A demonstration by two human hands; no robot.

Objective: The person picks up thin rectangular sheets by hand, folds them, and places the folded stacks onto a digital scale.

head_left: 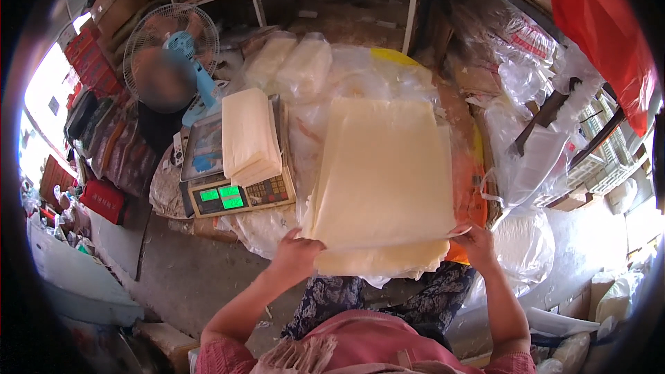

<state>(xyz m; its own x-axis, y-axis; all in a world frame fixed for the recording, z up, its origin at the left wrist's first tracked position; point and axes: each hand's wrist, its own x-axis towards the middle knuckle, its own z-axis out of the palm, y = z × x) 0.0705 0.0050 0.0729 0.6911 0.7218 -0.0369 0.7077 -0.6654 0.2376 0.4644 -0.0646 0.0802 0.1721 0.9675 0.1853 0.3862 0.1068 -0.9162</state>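
Using the big stack of thin, cream sheets (381, 166) as the middle of the clock, with 12 pointing away from the person: the stack lies on the plastic-covered work surface right in front of them, its near end fanned a bit uneven. Right hand (476, 245) is at 4, thumb and fingers pinched on the near corner of the top sheet, whose near edge sits up a little off the rest. Left hand (298, 255) is around 7:30, fingers at the opposite near corner, thumb sticking up; honestly can't tell if it's gripping or just touching. Container-wise, up at about 11 there are two clear plastic bags (307, 66) side by side, each with what looks like a pale folded bundle inside. Another clear bag (525, 241), bulky with something whitish, sits out past the right hand at 4; no idea what's in there. Nearly 3, way out, is a white crate (601, 145) with open-grid sides, contents too hard to make out. At 9 there's a scale (277, 192) with its display lit green, carrying a folded cream bundle (249, 135) with no bag around it. Blue fan (181, 45) behind that, toward 10.
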